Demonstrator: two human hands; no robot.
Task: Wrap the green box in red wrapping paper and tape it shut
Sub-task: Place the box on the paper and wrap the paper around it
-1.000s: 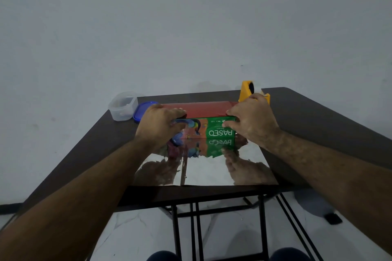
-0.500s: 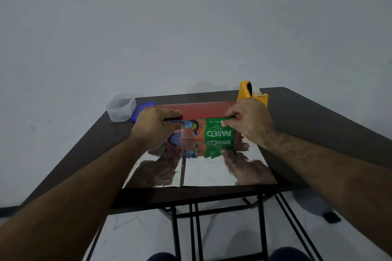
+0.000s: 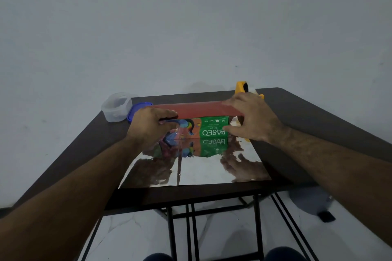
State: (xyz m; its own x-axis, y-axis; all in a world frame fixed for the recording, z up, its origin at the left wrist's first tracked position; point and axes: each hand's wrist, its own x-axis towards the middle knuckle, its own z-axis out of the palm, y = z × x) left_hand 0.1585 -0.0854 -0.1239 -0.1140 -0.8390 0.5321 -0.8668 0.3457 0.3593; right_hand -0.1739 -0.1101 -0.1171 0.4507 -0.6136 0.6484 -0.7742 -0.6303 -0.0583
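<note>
The green box (image 3: 214, 128), printed PASEO with a colourful bird, lies on its side in the middle of the table. Red wrapping paper (image 3: 201, 109) is folded from the far side over the box's top; its shiny silver underside (image 3: 201, 168) spreads toward me and mirrors the box and my hands. My left hand (image 3: 151, 126) pinches the paper's edge against the box's left top corner. My right hand (image 3: 252, 118) holds the paper down over the right end, fingers on top and thumb on the front face.
A yellow tape dispenser (image 3: 242, 88) stands behind my right hand. A clear plastic container (image 3: 116, 107) and a blue lid (image 3: 137, 109) sit at the far left of the dark table (image 3: 307, 116). The near table edge lies just past the sheet.
Both hands have drawn the red paper further over the box's top toward me. My right hand has slid outward to the box's right end.
</note>
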